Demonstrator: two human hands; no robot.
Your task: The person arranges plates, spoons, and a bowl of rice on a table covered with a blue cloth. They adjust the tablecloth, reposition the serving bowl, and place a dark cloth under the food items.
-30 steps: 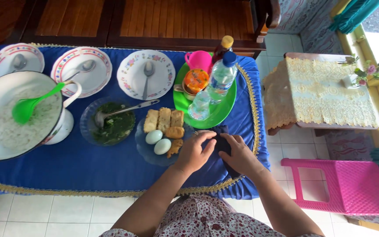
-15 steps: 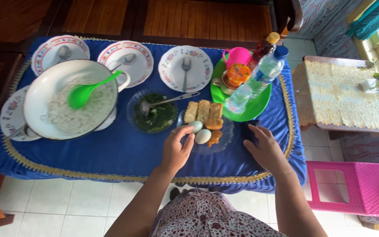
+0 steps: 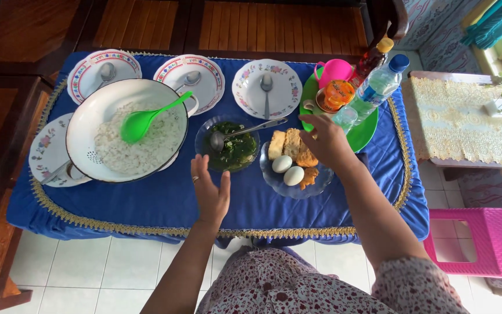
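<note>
Presently, nothing is held in either hand. The right hand point(image 3: 327, 139) is spread loosely, fingers slack, above the far rim of the clear glass plate point(image 3: 274, 177), with the fried pieces point(image 3: 290, 146) directly under the fingertips; whether they are touched cannot be told. Just nearer than these pieces, two pale eggs point(image 3: 287, 169) lie on the same plate. The fried pieces are judged light, crumbly and possibly greasy, so a gentle pinch at the long sides is advised. The eggs are judged smooth, prone to rolling and breakable, and should be cupped. The plate is judged rigid, fragile and best gripped at opposite rims. The left hand point(image 3: 210, 189) is held flat and open over the blue tablecloth point(image 3: 146, 200), near the bowl of greens point(image 3: 230, 152).
</note>
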